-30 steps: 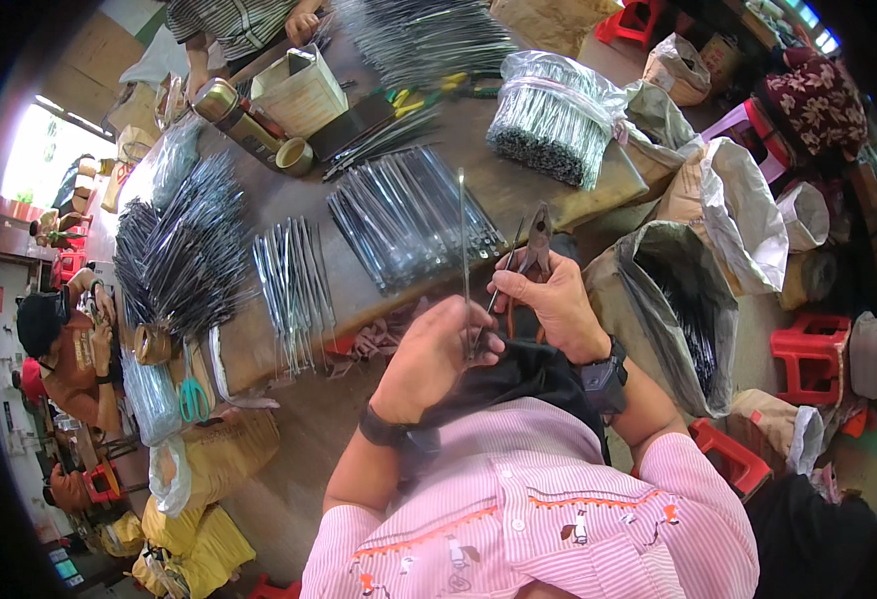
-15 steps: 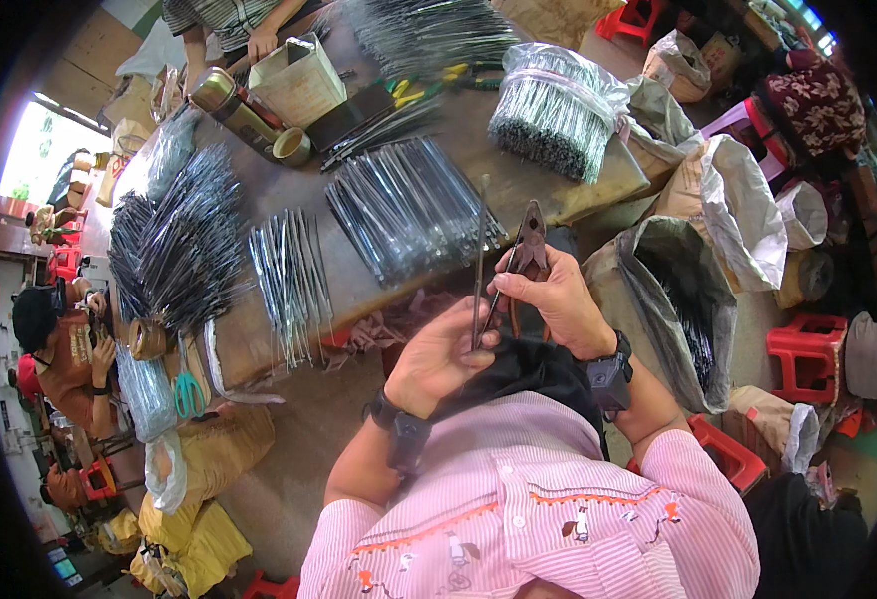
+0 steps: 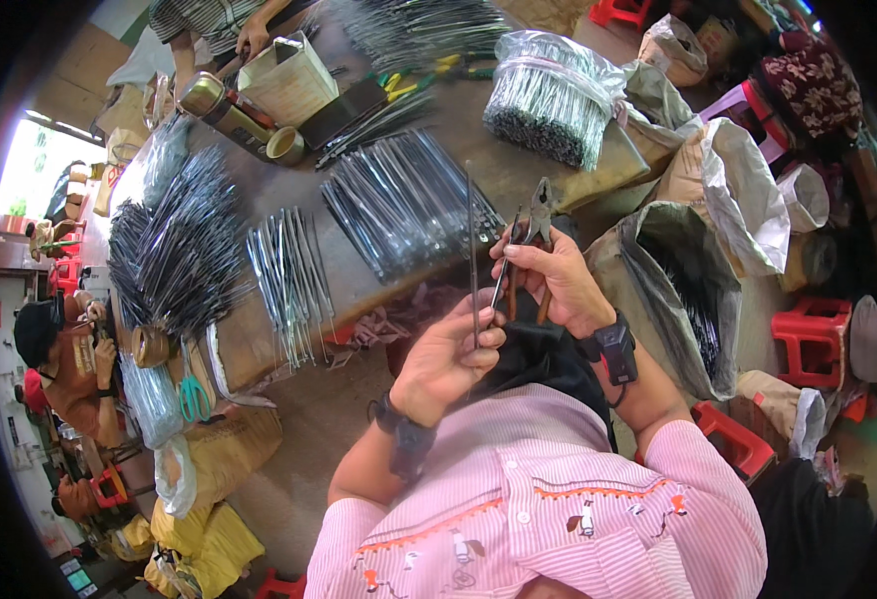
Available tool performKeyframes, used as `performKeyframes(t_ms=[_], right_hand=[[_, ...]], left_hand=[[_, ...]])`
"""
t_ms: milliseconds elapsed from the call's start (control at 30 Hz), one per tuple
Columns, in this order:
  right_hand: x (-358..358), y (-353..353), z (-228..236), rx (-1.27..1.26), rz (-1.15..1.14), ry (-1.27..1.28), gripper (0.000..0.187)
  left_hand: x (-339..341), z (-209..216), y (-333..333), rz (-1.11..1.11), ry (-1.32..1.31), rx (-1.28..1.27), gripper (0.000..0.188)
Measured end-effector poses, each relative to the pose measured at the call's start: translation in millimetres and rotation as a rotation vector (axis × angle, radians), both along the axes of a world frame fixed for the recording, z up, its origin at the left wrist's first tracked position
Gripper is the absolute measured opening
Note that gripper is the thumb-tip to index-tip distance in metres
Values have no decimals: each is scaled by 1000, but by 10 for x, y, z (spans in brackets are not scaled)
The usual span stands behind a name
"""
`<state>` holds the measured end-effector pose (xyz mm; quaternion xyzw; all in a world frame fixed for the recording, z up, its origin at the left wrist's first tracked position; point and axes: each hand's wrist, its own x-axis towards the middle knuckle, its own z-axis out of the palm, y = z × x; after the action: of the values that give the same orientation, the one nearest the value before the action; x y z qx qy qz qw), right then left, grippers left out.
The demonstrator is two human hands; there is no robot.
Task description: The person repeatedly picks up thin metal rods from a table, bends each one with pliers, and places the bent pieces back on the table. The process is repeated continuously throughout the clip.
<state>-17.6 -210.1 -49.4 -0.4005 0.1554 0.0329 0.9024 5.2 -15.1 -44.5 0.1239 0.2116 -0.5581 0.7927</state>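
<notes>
Over my lap, my left hand (image 3: 445, 361) is closed around thin dark metal strips (image 3: 473, 235) that stand nearly upright. My right hand (image 3: 561, 288) grips pliers (image 3: 542, 212), jaws pointing away from me and handles hanging below the palm. Its thumb and finger also pinch the upper part of a thin dark piece (image 3: 499, 291) that slants down to my left fingers. On the table edge beyond lies a wide row of metal strips (image 3: 408, 205), with a smaller row (image 3: 289, 285) to its left.
A heaped pile of strips (image 3: 174, 245) lies at the table's left, near green-handled scissors (image 3: 194, 397). A plastic-wrapped bundle (image 3: 550, 105), a thermos (image 3: 221, 112) and a box (image 3: 287, 82) stand farther back. An open sack (image 3: 673, 299) and red stool (image 3: 811, 341) are to the right. Other people sit nearby.
The pliers have tipped more upright and swung slightly right in my right hand. My left fingers have curled further around the strips, and the slanted thin piece now shows between both hands.
</notes>
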Motion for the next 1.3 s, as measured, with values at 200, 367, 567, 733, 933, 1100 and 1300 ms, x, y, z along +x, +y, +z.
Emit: performKeyframes(t_ms=[200,367,567,733,933,1100,1300], right_hand=[[-1,44,-89,46,21,44,22],[-13,68,-106,47,21,80,21],[-14,55,-137,65,14,69,21],[-28,35,-168,60,-1,80,21],[-50,13,-130,40,-7,47,22],[-158,-57,-84,-32,-3,-64,16],[-338,-218,-217,368,-71,38,33]], left_hand=[[-17,-5,29,33,98,-52,26],[-9,-45,45,35,155,-64,24],[-1,-68,17,30,161,-62,23],[-18,-79,-9,41,143,-27,24],[-38,-75,-28,-9,-20,-8,24],[-114,8,-77,-31,-434,245,22],[-170,150,-102,31,-875,527,25]])
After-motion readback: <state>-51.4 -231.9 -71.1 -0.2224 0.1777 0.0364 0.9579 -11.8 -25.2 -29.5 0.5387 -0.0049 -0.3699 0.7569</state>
